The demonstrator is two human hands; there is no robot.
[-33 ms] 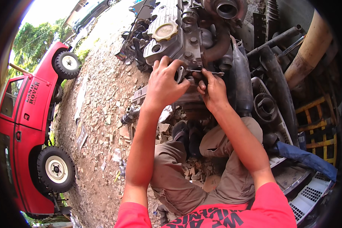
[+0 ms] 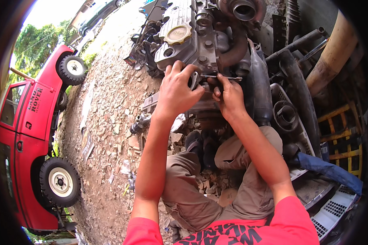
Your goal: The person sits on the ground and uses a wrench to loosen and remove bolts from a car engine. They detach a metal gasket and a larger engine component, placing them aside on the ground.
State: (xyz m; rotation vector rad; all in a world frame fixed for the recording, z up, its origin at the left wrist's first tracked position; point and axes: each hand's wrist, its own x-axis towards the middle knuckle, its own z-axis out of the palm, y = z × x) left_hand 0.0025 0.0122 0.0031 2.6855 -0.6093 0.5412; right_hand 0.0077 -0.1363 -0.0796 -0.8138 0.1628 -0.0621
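While the left hand (image 2: 178,89) arches against the engine's (image 2: 201,51) near end, thumb and forefinger bent around a metal bracket (image 2: 194,78), grip impossible to tell, the right hand (image 2: 230,97), fingers curled, pinches a thin rod (image 2: 234,78) crosswise beside it.

Engine (image 2: 202,45) before me: grimy dark metal, pale top cover (image 2: 183,15), round yellowish cap (image 2: 178,34) seated on it. Slim metal rod (image 2: 234,78) nearly level across near end, pinched in my right hand (image 2: 232,97). Small grey metal piece (image 2: 194,79) by my left thumb; can't tell if loose.
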